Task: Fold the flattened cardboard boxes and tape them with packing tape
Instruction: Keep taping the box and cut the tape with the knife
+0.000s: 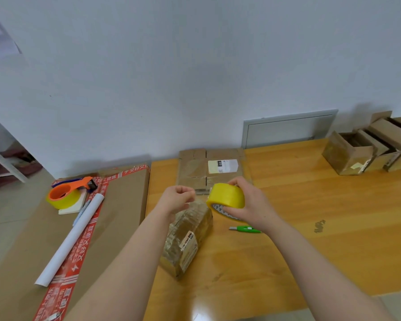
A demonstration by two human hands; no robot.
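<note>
A small folded cardboard box [188, 237] covered in clear tape lies on the wooden table [310, 228] below my hands. My right hand [248, 205] grips a yellow roll of packing tape [227, 196] just above the box's far end. My left hand [177, 199] is to the left of the roll, fingers curled, and pinches the pulled-out end of the clear tape strip [200, 193]. A stack of flattened cardboard boxes [211, 170] with a white label lies behind my hands by the wall.
A green utility knife [245, 229] lies right of the box. On the large cardboard sheet [125, 205] at left sit an orange tape dispenser [70, 193], a white paper roll [72, 239] and a pen. Several folded open boxes [368, 147] stand at far right.
</note>
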